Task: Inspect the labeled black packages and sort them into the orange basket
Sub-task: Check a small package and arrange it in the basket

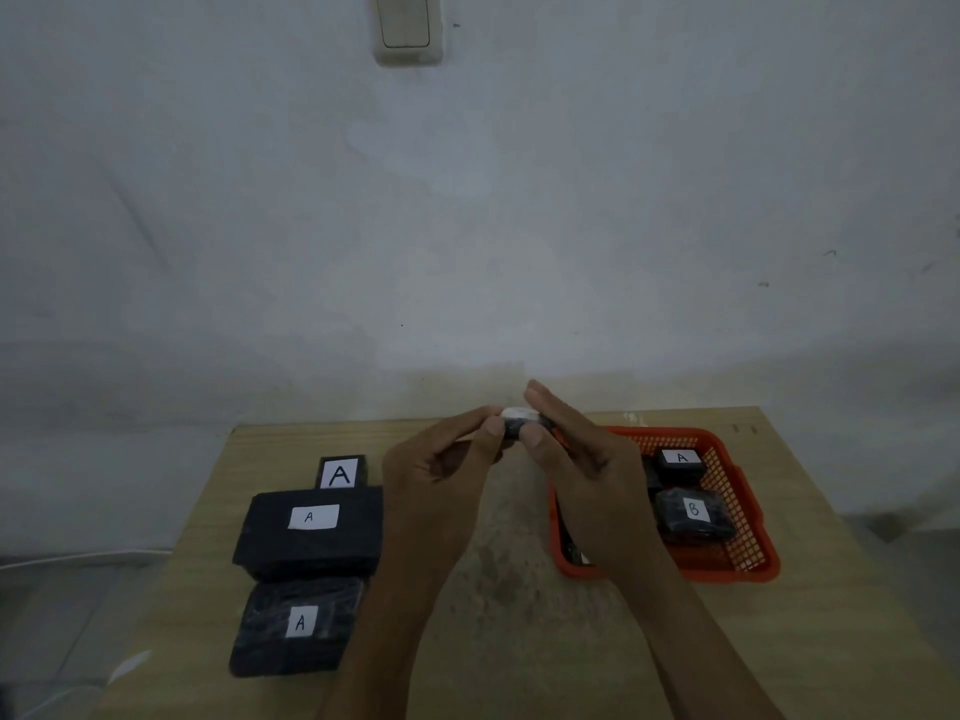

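Note:
Both hands hold one small black package (514, 424) with a white label up above the middle of the table. My left hand (441, 475) pinches its left end and my right hand (576, 459) pinches its right end. On the left of the table lie three black packages labeled A: a small one (341, 472) at the back, a large one (311, 532) in the middle and a wrapped one (298, 623) at the front. The orange basket (737, 511) on the right holds a package labeled A (680, 462) and one labeled B (693, 514).
The wooden table (509, 589) stands against a pale wall with a light switch (408, 26) high up. My right forearm covers the basket's left part, where another dark item (571, 548) shows at the edge. A white cable (78, 558) runs along the floor at left.

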